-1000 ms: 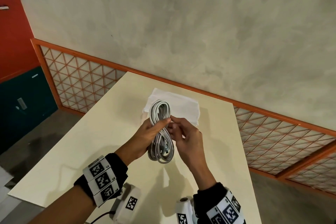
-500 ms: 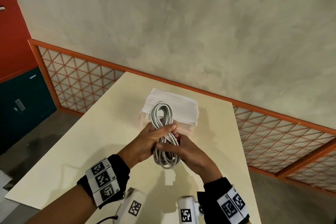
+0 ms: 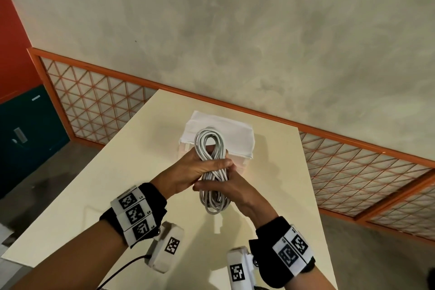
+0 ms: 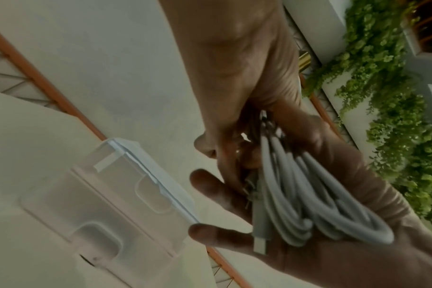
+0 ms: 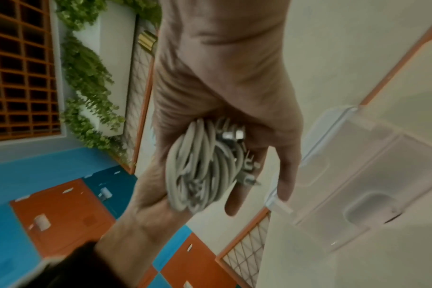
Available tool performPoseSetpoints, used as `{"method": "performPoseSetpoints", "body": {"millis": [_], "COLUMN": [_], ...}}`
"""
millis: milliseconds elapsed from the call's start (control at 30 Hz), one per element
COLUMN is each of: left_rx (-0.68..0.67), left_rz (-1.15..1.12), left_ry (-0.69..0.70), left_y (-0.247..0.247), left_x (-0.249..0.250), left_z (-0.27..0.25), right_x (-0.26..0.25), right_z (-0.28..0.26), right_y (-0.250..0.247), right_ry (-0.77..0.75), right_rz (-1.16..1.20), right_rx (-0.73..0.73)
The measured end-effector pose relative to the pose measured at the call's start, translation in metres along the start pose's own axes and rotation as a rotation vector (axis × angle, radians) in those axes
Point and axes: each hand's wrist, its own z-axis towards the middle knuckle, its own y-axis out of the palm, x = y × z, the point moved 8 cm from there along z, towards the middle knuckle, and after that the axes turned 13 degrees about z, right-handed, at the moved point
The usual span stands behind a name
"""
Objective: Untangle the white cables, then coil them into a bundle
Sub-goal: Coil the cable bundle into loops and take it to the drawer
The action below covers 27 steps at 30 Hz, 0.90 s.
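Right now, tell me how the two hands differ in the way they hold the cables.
The left hand grips the cables from the left at the coil's middle, thumb over the top; the right hand holds them lower down, from the right. In the left wrist view, the left hand's fingers lie fairly straight under the coil, while the right hand curls round it. Both hold the same bundle above the table.

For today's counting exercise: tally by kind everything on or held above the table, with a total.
Hands: 2, left hand and right hand
Cable bundle: 1
Clear storage box: 1
White cloth: 1
Total: 5
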Motion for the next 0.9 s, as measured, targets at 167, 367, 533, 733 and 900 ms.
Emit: {"method": "performPoseSetpoints", "body": {"millis": [167,367,533,733,900], "left_rx": [0.034,0.065,0.101,0.05,0.054], "left_rz": [-0.054,-0.048,-0.083,-0.171,-0.464], "left_ry": [-0.016,-0.055,-0.09,-0.083,0.049], "left_y": [-0.008,-0.017,-0.021,-0.012,-0.025], "left_x": [-0.007,-0.017,-0.02,-0.017,0.0], "left_z": [-0.002,-0.006,-0.008,-0.01,-0.005], "right_x": [0.001,0.006,0.008,0.013,0.026], "right_z": [0.001,0.006,0.013,0.013,0.011], "right_y": [0.008,0.013,0.009,0.002,0.002], "right_ry": [0.03,0.077,-0.016,-0.02,0.1], "right_rz": [-0.013,0.025,-0.059,-0.164,-0.268], "right_rx": [-0.052,-0.102,0.127,0.197,0.109]}}
